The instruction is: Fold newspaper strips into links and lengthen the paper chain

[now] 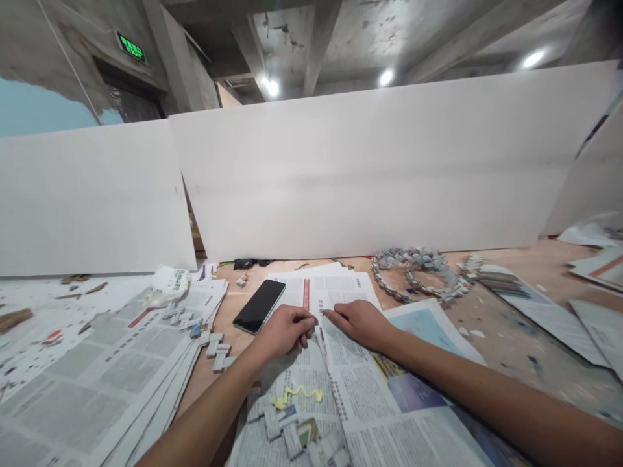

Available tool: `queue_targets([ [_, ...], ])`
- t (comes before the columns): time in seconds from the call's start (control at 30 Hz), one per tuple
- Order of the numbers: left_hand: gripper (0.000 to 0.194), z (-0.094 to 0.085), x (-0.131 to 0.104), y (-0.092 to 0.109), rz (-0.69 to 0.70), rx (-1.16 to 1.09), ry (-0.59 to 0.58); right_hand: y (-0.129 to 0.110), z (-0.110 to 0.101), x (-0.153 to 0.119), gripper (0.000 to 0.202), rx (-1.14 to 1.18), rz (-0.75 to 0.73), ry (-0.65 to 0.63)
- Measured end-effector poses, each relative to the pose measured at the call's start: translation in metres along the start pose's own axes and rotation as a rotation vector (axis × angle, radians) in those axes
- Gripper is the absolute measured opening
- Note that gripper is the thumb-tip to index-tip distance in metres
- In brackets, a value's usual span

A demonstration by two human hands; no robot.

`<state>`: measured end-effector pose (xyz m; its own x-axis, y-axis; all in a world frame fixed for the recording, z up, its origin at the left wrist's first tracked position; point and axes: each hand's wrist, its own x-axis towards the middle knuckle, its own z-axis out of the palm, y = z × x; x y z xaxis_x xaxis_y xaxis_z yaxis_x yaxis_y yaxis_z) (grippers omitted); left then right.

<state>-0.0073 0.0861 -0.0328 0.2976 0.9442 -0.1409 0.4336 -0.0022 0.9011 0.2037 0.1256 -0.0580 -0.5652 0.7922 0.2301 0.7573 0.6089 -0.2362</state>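
Note:
Both hands meet at the upper middle of a newspaper (311, 373) spread on the table. A long slit or edge runs down the sheet from between them. My left hand (289, 329) is closed, its fingertips pinching the paper just left of that line. On the other side my right hand (363, 323) lies low over the sheet, thumb and finger closed at the paper near the line. Closer to me, a woven folded-paper chain (292, 431) rests on the newspaper beside a yellow zigzag paper strip (299, 394).
A black phone (259, 306) lies beyond my left forearm. Stacked newspapers (141, 363) and another folded-paper chain (214, 347) are at left, near a crumpled white plastic bag (168, 285). Coiled paper chains (418, 269) sit at back right. White panels (365, 168) stand behind the table.

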Motion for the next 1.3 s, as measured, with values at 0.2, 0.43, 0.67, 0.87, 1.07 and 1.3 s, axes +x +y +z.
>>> queue_targets([
  [0.2, 0.03, -0.009, -0.001, -0.002, -0.003, -0.027, 0.002, 0.002, 0.0, 0.006, 0.051, -0.011, -0.024, -0.003],
  [0.43, 0.026, 0.004, 0.005, -0.012, -0.03, -0.126, 0.042, 0.008, 0.005, 0.01, 0.052, -0.047, -0.013, 0.026],
  [0.67, 0.022, 0.013, 0.01, -0.017, -0.033, -0.195, 0.058, 0.012, 0.007, 0.011, 0.052, -0.074, -0.003, 0.047],
  [0.87, 0.02, 0.001, 0.001, -0.006, -0.064, -0.168, 0.037, 0.011, 0.007, 0.011, 0.052, -0.097, -0.003, 0.052],
  [1.07, 0.023, 0.007, 0.0, -0.005, -0.093, -0.194, 0.026, 0.011, 0.009, 0.01, 0.052, -0.118, -0.004, 0.055],
  [1.3, 0.021, 0.017, 0.004, -0.014, -0.101, -0.237, 0.013, 0.014, 0.009, 0.013, 0.052, -0.15, 0.004, 0.059],
])
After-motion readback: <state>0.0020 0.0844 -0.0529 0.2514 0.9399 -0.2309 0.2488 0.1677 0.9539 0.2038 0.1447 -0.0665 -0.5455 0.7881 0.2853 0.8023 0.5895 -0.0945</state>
